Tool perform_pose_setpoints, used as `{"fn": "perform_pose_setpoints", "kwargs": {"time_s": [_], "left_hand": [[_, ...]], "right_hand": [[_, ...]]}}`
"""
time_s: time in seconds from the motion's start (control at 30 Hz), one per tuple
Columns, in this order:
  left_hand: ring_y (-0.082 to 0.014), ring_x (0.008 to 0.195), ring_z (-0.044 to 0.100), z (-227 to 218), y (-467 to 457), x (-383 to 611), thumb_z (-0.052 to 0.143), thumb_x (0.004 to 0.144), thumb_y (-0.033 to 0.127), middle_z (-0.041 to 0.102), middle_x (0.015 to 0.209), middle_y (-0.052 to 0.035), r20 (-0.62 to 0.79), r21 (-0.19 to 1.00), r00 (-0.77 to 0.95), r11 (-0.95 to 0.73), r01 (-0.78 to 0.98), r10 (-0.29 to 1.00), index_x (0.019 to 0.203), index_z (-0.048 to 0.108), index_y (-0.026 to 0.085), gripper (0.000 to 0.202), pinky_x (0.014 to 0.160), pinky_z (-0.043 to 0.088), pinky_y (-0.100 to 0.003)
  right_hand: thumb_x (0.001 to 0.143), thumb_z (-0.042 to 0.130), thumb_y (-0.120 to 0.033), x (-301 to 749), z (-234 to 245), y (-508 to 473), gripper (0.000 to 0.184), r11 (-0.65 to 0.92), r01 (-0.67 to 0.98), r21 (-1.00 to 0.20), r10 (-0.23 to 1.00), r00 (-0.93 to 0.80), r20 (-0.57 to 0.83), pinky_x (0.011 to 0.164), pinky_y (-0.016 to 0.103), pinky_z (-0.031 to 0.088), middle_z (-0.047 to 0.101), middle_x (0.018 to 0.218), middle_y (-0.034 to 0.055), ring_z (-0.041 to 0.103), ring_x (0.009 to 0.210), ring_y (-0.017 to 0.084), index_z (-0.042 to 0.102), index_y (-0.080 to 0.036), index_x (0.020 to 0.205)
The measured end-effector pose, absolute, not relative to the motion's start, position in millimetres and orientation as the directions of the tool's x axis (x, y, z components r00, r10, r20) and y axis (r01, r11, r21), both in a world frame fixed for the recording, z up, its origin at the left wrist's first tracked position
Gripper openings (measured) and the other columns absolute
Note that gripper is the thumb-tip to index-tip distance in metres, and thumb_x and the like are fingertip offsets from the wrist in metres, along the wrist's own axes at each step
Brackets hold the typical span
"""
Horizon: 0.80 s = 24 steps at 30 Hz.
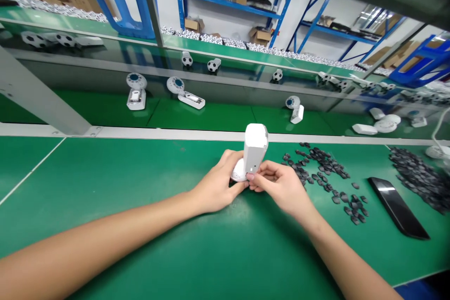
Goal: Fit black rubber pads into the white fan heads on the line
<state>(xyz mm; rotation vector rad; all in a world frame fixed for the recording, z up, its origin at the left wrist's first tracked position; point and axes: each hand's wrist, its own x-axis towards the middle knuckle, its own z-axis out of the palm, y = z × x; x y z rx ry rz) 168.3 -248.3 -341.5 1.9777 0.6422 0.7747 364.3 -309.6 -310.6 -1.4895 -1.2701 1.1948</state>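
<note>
A white plastic device (255, 152) with a long body and a round head stands on end above the green table (105, 187). My left hand (218, 185) is wrapped round its round lower part. My right hand (279, 185) pinches the base of the body with fingertips pressed together. Just right of my right hand lies a scatter of several small dark parts (325, 173).
A black phone (397, 206) lies flat at the right, and a second pile of dark parts (418, 176) sits beyond it. Similar white devices (136, 91) lie on the conveyor belt behind, with football-patterned pieces (187, 59) on the rear belt. Blue shelving stands at the back.
</note>
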Motion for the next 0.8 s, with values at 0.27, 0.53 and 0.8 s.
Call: {"fn": "perform_pose_setpoints", "kwargs": {"time_s": [0.27,0.53,0.8], "left_hand": [[-0.0242,0.111,0.055,-338,-247,173,0.062,0.092,0.014,0.053,0.124,-0.0092,0.243,0.861,0.707,-0.483,0.158,0.665,0.136,0.052,0.024,0.046,0.096,0.05,-0.038],[-0.0195,0.088,0.061,-334,-240,170,0.07,0.094,0.042,0.066,0.103,-0.0054,0.158,0.976,0.687,-0.217,0.0,0.71,0.125,0.058,0.019,0.04,0.078,0.051,-0.03],[-0.0115,0.058,0.05,-324,-199,161,0.06,0.09,0.056,0.062,0.084,-0.0017,0.0,0.964,0.44,-0.118,0.239,0.898,0.121,0.062,0.017,0.05,0.049,0.037,-0.021]], "right_hand": [[0.086,0.079,-0.049,371,-328,-308,0.032,-0.148,0.312,-0.939,0.989,0.034,-0.145,0.067,0.03,0.058,0.073,0.075,0.0023,0.069,0.068,0.018,0.072,-0.018,0.09],[0.11,0.043,-0.046,365,-324,-306,0.038,0.119,0.513,-0.85,0.985,-0.165,0.038,0.071,0.03,0.048,0.069,0.085,0.0011,0.062,0.076,0.017,0.061,-0.021,0.088],[0.11,0.034,-0.056,432,-315,-292,0.05,0.146,0.473,-0.869,0.985,0.011,0.171,0.078,0.033,0.053,0.074,0.09,0.0058,0.068,0.082,0.02,0.068,-0.02,0.106]]}}
